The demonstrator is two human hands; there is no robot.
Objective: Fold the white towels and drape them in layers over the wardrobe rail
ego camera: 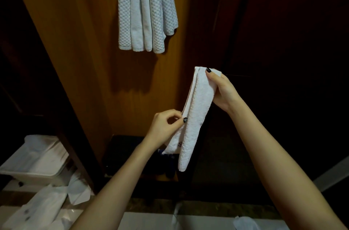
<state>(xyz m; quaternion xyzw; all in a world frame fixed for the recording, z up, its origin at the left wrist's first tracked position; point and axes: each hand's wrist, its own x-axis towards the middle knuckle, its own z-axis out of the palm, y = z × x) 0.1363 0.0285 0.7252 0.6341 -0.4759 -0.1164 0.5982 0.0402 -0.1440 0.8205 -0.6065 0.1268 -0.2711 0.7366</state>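
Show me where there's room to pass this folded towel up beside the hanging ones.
Free: bare wooden panel left of the hanging towels, and below them above the folded towel. Crowded: lower left, white bin and plastic bags.

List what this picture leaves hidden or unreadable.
Head view: the rail is cut off by the top edge above the hanging white waffle-weave towels.
Head view: the blue mark on the folded white terry towel is too small, partly behind the left hand.
Head view: the right hand hides its fingers behind that towel.
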